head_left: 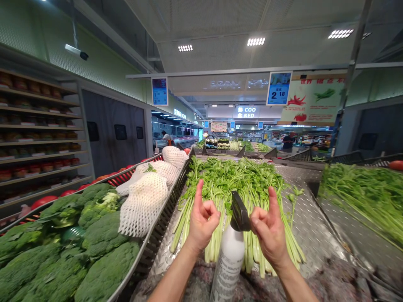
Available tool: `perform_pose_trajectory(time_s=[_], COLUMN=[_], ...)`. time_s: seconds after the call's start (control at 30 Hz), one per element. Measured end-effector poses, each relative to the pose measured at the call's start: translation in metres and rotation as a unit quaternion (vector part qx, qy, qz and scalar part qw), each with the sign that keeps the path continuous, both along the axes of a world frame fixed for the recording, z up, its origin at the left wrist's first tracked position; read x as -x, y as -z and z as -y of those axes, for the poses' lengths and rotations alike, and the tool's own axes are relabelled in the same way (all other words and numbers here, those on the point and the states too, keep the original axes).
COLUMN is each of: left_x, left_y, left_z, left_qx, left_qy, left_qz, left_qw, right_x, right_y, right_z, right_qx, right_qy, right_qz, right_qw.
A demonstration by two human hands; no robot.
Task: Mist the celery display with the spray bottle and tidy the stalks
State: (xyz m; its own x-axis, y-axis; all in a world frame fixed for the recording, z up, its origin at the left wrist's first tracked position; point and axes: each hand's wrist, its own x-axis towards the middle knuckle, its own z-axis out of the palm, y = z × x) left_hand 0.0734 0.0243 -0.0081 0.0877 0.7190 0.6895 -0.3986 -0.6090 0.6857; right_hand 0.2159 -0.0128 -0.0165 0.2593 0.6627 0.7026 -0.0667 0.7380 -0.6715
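My left hand (204, 218) is raised over the celery with its index finger pointing up and the other fingers curled in, nothing in them. My right hand (268, 228) mirrors it, index finger up and the rest curled. Between the hands stands a white spray bottle (229, 260) with a black trigger head (239, 212). The head's right end meets the right hand's outline; whether they touch I cannot tell. Behind both hands, a wide layer of leafy celery (233, 178) lies on a textured metal shelf (315, 218), stalks towards me.
On the left, a black crate (170, 205) holds broccoli (107, 235) and produce in white foam nets (145, 203). More greens (365, 193) lie at right. Dark crumpled cloth (340, 279) lines the front edge. A person (288, 142) stands farther back.
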Motion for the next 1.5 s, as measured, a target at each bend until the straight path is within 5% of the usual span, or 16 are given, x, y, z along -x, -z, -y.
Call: perform_pose_trajectory(time_s=[0.5, 1.0, 1.33, 1.5], left_x=[0.004, 0.01, 0.009, 0.009], left_y=[-0.024, -0.027, -0.023, -0.019], left_z=[0.025, 0.032, 0.029, 0.027], left_qx=[-0.081, -0.061, -0.038, -0.034], left_qy=[0.018, 0.008, 0.01, 0.018], left_qz=[-0.037, -0.04, -0.046, -0.049], left_qw=[0.996, 0.997, 0.998, 0.998], right_x=[-0.028, -0.027, -0.027, -0.021], right_y=[-0.032, -0.043, -0.038, -0.02], right_z=[0.033, 0.059, 0.052, 0.04], right_qx=[-0.066, -0.076, -0.043, -0.002], right_qy=[0.046, 0.077, 0.07, 0.064], right_qz=[0.061, 0.041, 0.05, 0.075], right_qw=[0.995, 0.993, 0.995, 0.995])
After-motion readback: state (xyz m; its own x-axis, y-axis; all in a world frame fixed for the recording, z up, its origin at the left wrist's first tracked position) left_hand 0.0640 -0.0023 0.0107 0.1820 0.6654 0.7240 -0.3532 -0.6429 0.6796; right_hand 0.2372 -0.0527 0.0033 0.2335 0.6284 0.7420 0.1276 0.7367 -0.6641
